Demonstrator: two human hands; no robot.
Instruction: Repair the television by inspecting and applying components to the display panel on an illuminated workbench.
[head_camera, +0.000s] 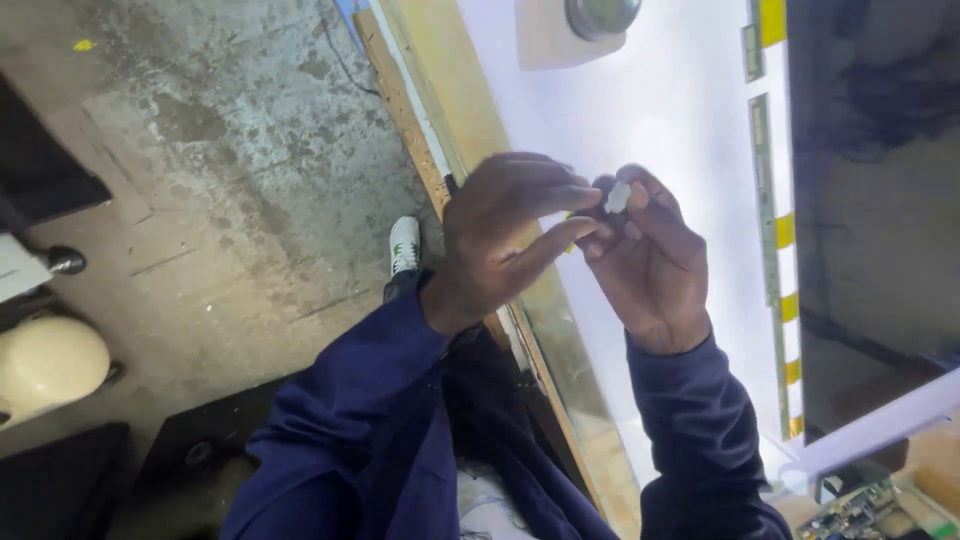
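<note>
Fingers of both my hands meet over the near edge of the lit panel. My right hand pinches a small white clip at its fingertips; the clip is pale, stubby, partly hidden. My left hand touches it with thumb and forefinger, other fingers spread apart. A wooden bench edge runs beneath. Left lie concrete floor, a shoe and a cream helmet; right, a dark screen.
</note>
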